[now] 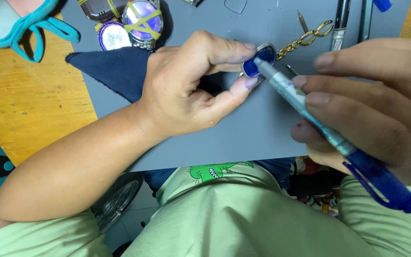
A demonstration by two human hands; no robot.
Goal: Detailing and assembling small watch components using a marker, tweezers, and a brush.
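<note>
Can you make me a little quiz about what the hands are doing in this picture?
1. True or false: the left hand pinches a small blue watch face with a gold chain strap.
2. What does the right hand hold? A) a spoon B) a blue pen-like tool C) scissors
3. Fill in: the tool's tip touches the ____ watch face.

Key: 1 true. 2 B. 3 blue. The hands work over a grey mat, with a dark cloth under the left hand.
</note>
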